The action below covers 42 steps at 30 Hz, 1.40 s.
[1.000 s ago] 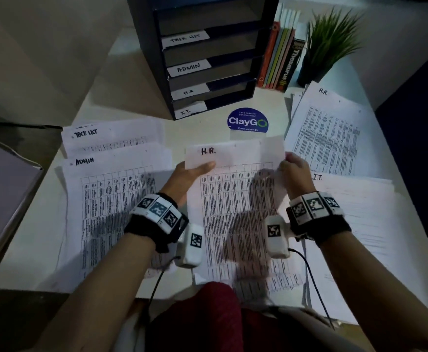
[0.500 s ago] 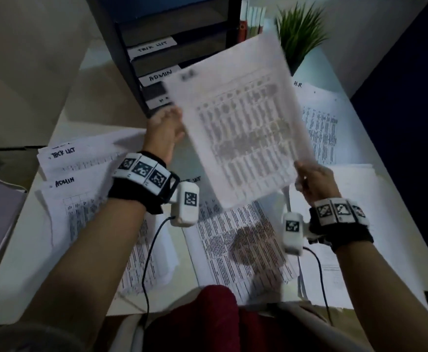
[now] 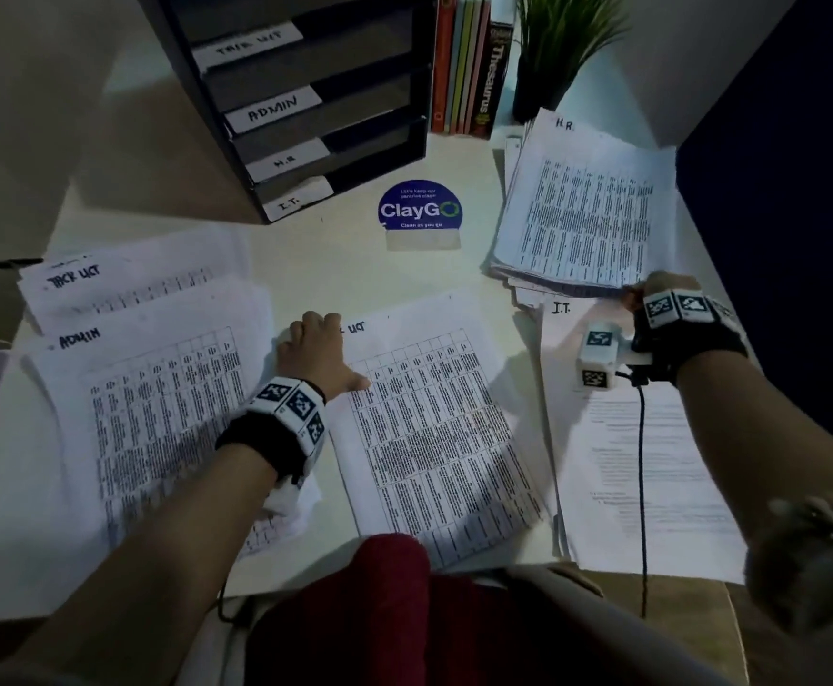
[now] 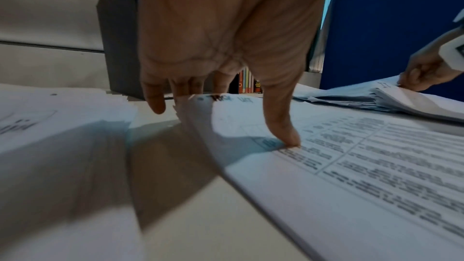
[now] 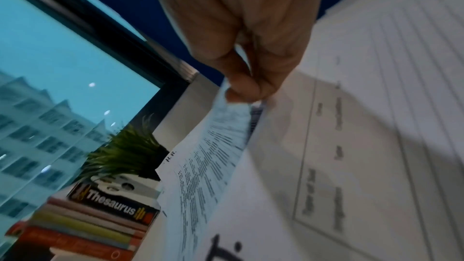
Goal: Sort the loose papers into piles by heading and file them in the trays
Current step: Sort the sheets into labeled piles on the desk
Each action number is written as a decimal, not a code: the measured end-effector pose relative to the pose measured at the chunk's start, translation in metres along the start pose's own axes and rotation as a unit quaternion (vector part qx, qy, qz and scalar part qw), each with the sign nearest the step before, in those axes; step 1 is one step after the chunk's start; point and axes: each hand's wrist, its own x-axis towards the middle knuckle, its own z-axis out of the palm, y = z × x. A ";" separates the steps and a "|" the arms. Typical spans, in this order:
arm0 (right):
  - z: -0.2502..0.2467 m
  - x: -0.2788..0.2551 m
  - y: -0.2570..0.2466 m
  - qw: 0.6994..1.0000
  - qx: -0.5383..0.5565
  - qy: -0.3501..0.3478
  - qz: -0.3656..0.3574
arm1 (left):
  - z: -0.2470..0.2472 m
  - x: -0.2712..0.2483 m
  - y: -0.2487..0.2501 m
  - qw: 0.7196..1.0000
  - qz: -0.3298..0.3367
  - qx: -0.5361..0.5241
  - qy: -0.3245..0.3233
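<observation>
Beside the trays [image 3: 374,127]: books [image 3: 464,66], plant [image 3: 567,42].

The head view is dim and grey. Only the white paper piles [image 3: 157,388] give some brightness, and the corners fall into darkness. Straight edges of the tray rack [image 3: 369,101] bend near the border, and the lower right corner is smeared. In the left wrist view the left hand [image 4: 226,33] throws a wide soft shadow on the worktop [image 4: 195,205] toward the camera, so light comes from the far side. The right wrist view is blurred; the near I.T. sheet [image 5: 351,146] is out of focus, while the window [image 5: 62,62] glows blue.
</observation>
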 end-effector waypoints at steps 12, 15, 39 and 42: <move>0.098 -0.103 0.022 0.868 -0.146 -0.171 -0.444 | 0.011 -0.017 -0.001 0.986 0.088 -0.115 0.082; 0.132 -0.133 0.042 0.750 -0.321 -0.269 -0.513 | 0.012 -0.022 -0.003 0.976 0.135 -0.122 0.117; 0.143 -0.157 0.048 0.674 -0.401 -0.229 -0.576 | 0.000 -0.023 -0.027 0.959 0.128 -0.231 0.103; 0.144 -0.157 0.048 0.666 -0.424 -0.198 -0.581 | -0.001 -0.029 -0.027 0.954 0.141 -0.244 0.105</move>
